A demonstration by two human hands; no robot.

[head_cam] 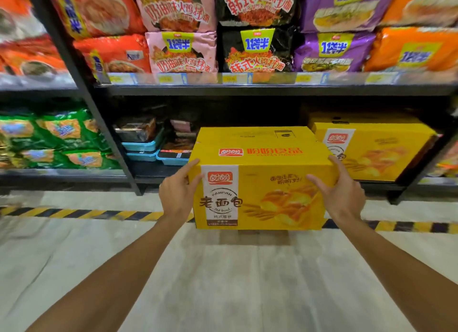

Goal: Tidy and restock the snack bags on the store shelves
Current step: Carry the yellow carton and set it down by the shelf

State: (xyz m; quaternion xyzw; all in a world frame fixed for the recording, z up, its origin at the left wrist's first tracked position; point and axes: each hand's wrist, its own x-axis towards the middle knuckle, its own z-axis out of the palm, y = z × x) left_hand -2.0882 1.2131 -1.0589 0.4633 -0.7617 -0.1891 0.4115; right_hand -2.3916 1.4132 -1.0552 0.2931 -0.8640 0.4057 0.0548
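My left hand (177,193) and right hand (340,195) gripped the yellow cardboard bread carton (260,183), fingers (195,163) curled over its near corners; beyond them the bottom shelf (148,173) waited, restocking barely begun, I judged

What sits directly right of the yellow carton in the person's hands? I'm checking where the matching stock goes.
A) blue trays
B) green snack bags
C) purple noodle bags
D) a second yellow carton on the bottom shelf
D: right of the held yellow carton, gripped by the left hand and right hand, a second yellow carton sits on the bottom shelf.
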